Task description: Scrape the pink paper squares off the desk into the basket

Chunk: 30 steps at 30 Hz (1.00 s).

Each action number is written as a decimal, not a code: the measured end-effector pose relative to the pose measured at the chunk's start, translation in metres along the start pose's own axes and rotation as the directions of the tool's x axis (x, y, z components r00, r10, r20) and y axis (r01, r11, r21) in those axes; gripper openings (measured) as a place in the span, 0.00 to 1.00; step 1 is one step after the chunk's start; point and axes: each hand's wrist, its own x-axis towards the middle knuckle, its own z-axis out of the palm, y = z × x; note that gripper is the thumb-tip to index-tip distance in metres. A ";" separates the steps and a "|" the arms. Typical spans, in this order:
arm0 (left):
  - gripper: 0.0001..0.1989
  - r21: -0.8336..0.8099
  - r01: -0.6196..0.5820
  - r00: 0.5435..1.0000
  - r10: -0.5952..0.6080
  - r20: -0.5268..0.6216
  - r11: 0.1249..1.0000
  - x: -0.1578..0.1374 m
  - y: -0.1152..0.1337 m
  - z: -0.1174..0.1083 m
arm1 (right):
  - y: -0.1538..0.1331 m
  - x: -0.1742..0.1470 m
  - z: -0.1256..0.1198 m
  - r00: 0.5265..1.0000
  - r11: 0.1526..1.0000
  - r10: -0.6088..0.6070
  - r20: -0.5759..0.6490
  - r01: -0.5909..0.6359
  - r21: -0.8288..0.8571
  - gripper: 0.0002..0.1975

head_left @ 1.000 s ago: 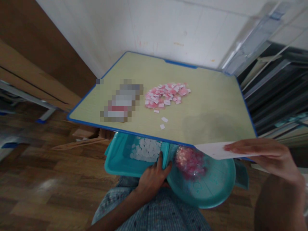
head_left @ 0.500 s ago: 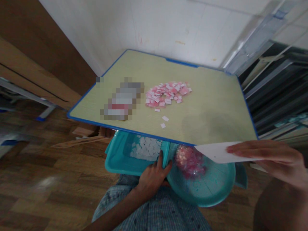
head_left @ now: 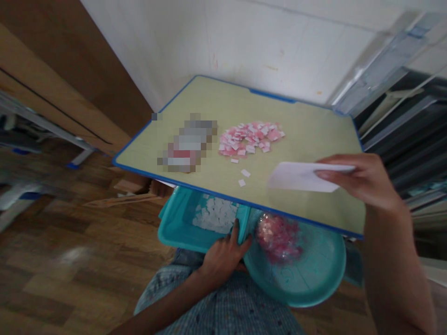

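Note:
My right hand (head_left: 366,179) pinches a white card (head_left: 296,177) by its right end, above the right part of the table top. Down below the table's front edge, my left hand (head_left: 221,256) grips the right rim of a teal rectangular tub (head_left: 174,236), its fingers over the edge. White paper pieces (head_left: 218,214) lie inside that tub. A round teal basket (head_left: 310,295) adjoins it on the right and holds a clear plastic bag of pink stuff (head_left: 279,237). On the table is a heap of small pink and white pieces (head_left: 249,137), with a few loose white ones in front.
The pale yellow table (head_left: 314,125) has a blue rim and stands against a white wall (head_left: 226,42). A blurred-out object (head_left: 188,146) lies on its left. Dark stacked panels (head_left: 401,130) are at the right; cardboard (head_left: 132,184) lies beneath the table's left side.
My right hand has moved up and inward with the white card, from the front edge to above the table top. My left hand stays at the tub's rim. The view has shifted slightly.

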 end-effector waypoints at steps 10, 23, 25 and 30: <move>0.41 0.025 0.011 1.000 -0.011 -0.012 1.000 0.000 0.002 0.003 | 0.020 0.066 0.035 0.983 0.981 0.115 0.142 -0.135 0.139 0.17; 0.44 0.017 -0.012 0.998 0.011 0.057 1.000 -0.001 -0.001 0.006 | 0.025 0.058 0.053 0.984 0.948 0.173 0.052 -0.181 0.261 0.15; 0.43 0.014 -0.016 0.998 0.015 0.055 1.000 -0.001 -0.001 0.007 | 0.029 0.058 0.053 0.972 0.925 0.235 0.014 -0.228 0.303 0.15; 0.42 0.017 -0.015 1.000 0.014 0.023 1.000 -0.001 -0.001 0.011 | 0.028 0.059 0.056 0.957 0.902 0.290 0.011 -0.277 0.332 0.14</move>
